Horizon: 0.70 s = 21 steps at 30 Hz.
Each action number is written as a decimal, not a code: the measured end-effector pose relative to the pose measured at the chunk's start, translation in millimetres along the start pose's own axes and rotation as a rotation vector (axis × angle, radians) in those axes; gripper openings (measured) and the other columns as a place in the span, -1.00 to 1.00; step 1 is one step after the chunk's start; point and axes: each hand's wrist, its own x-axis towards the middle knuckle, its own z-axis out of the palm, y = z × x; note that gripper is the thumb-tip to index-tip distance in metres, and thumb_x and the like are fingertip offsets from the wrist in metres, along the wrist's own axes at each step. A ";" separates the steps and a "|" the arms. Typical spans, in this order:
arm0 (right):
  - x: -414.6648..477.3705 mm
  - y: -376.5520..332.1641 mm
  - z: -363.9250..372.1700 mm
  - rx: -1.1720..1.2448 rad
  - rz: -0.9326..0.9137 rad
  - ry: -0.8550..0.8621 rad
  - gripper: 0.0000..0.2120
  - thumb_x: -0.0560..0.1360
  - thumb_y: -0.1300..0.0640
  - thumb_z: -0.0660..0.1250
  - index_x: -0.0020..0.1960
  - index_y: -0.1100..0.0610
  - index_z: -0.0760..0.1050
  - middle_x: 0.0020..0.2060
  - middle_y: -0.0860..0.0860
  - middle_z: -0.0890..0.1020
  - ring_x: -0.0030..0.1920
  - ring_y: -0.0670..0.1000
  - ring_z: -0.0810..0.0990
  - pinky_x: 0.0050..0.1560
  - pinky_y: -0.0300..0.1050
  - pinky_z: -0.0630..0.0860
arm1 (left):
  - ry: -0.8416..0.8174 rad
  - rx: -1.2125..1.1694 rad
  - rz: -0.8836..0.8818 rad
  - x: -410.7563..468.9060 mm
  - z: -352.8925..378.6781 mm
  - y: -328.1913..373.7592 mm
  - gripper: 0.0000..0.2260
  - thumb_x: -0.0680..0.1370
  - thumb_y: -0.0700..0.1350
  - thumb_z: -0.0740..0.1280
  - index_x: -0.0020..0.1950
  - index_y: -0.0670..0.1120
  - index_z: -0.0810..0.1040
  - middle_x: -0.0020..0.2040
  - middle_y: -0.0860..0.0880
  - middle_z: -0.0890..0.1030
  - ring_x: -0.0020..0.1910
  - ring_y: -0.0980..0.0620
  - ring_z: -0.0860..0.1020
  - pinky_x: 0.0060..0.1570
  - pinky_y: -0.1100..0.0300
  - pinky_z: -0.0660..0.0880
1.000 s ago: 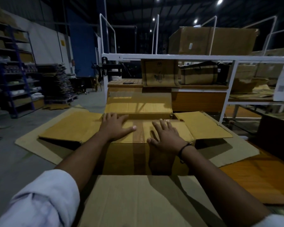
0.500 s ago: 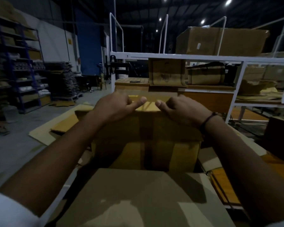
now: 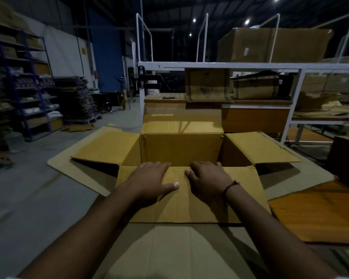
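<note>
The cardboard box (image 3: 181, 150) stands open in the middle of the frame, with its four flaps folded outward. Both hands lie on the near flap (image 3: 189, 200), just below the opening. The left hand (image 3: 149, 180) presses with a flat palm and its thumb is stretched out to the side. The right hand (image 3: 208, 180) lies beside it in the same way, and the two hands do not touch. The fingertips of both hands pass over the fold line into the box, so I cannot tell if they hook the edge or only rest there. In my judgement, the first risk is that the near flap springs up when the pressure ends, because corrugated board keeps its shape unless the crease is bent well. A second risk is that a hard push tears the board at the two corners of this flap, where it meets the left flap (image 3: 109, 146) and the right flap (image 3: 258, 148). A third risk is that the box slides away toward the white rack (image 3: 230, 65) in the upper part of the frame. It seems to stand on loose flat cardboard sheets (image 3: 169, 250), which give little grip. The bottom of the box is dark, so I cannot say whether it is closed firmly.
</note>
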 end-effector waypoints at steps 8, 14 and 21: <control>-9.6 -10.0 2.3 -0.007 -0.052 0.053 -0.70 0.70 -0.19 0.03 0.10 -0.05 0.45 -0.17 -0.10 0.54 -0.15 -0.07 0.51 0.13 0.04 0.47 | 0.113 -0.123 0.045 -5.0 -6.6 1.0 -0.66 0.69 0.27 0.05 -0.04 0.12 0.47 -0.10 0.08 0.57 -0.13 0.08 0.52 -0.19 0.09 0.36; -5.5 -7.7 46.0 -0.168 -0.021 0.423 -0.62 0.71 -0.19 -0.16 0.03 -0.08 0.38 -0.20 -0.10 0.41 -0.19 -0.05 0.37 -0.01 0.01 0.39 | 0.463 -0.029 0.070 13.6 34.3 -9.7 -0.64 0.72 0.20 -0.01 -0.16 0.12 0.38 -0.28 0.11 0.43 -0.27 0.08 0.40 -0.16 0.04 0.35; 4.1 -10.8 50.9 -0.159 0.010 0.497 -0.66 0.70 -0.13 -0.11 0.01 -0.06 0.39 -0.21 -0.09 0.43 -0.20 -0.03 0.38 -0.01 0.03 0.40 | 0.589 -0.012 0.034 22.6 43.8 -11.1 -0.66 0.73 0.16 0.04 -0.18 0.11 0.39 -0.31 0.10 0.42 -0.29 0.07 0.38 -0.20 0.05 0.31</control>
